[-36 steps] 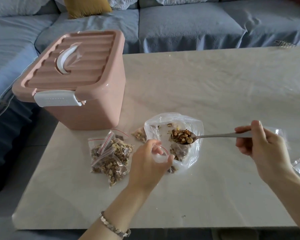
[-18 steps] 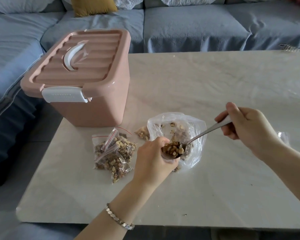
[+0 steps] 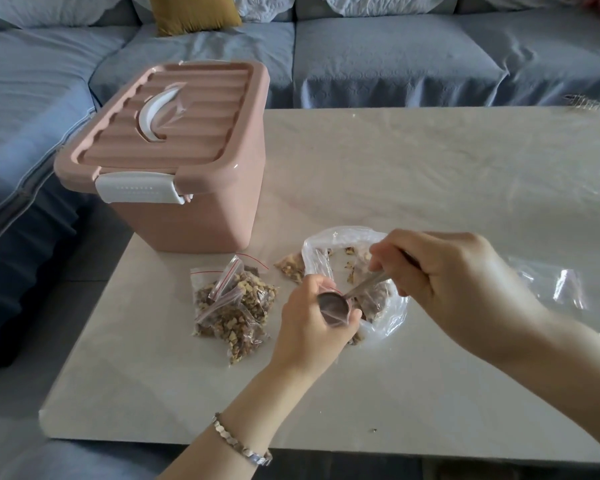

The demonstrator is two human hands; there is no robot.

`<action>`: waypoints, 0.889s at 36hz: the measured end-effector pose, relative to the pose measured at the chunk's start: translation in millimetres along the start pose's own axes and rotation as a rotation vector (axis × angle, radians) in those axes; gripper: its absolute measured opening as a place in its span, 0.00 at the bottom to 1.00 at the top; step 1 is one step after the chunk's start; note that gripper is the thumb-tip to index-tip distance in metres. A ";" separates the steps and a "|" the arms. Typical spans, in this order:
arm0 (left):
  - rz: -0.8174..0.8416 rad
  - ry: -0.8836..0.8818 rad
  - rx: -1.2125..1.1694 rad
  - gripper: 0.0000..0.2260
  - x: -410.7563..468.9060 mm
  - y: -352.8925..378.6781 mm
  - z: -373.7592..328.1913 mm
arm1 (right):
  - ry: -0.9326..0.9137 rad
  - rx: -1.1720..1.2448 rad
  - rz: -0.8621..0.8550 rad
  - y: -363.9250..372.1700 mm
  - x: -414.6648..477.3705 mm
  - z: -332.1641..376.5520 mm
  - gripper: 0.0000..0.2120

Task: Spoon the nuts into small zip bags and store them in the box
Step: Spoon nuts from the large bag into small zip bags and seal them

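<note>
Above the surface (image 3: 413,174), your left grip (image 3: 312,318) pinches the zip bag (image 3: 331,290); right grip (image 3: 458,282) holds the spoon (image 3: 359,288). Film looks flimsy: hold its rim.

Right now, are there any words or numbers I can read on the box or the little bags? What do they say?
No word, number or sign here can be read.
White latch on the pink box: a row of tiny raised marks, too blurred to read.
Filled zip bags: only red strips, no print.
</note>
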State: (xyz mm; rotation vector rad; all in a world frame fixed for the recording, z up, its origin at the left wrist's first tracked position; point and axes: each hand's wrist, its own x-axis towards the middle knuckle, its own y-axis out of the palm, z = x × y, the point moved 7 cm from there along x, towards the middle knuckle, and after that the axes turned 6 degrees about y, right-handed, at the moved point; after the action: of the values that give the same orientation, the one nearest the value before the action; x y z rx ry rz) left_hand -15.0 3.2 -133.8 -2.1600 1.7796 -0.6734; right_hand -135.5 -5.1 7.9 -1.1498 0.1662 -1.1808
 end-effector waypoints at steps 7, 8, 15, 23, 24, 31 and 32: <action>-0.089 0.053 0.005 0.13 -2.0 -11.7 5.3 | 0.229 0.200 -0.236 -26.7 -12.7 -34.6 0.15; -0.099 0.033 -0.004 0.13 -3.1 -14.1 7.7 | 0.283 0.232 -0.284 -31.4 -16.7 -43.5 0.14; 0.018 -0.300 -0.044 0.11 -9.1 -16.9 33.6 | 0.572 0.355 -0.314 -0.3 -67.7 -105.3 0.11; 0.155 -0.315 0.088 0.10 -14.1 -6.2 27.8 | 0.706 0.496 -0.264 50.8 -109.7 -111.3 0.14; 0.147 -0.322 0.080 0.10 -13.7 -6.4 26.9 | 0.711 0.512 -0.260 54.5 -112.1 -110.3 0.14; 0.149 -0.311 -0.013 0.08 -11.4 -1.5 20.4 | 0.639 0.527 -0.186 52.3 -112.5 -115.2 0.19; 0.162 -0.319 -0.006 0.08 -11.6 -1.1 20.8 | 0.614 0.512 -0.169 48.3 -110.9 -118.0 0.22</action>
State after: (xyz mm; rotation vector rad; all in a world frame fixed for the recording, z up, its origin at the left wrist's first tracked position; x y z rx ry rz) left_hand -5.1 12.9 -153.3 -1.9672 1.7572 -0.2674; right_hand -228.5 6.0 -132.7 -0.3369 0.2178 -1.5893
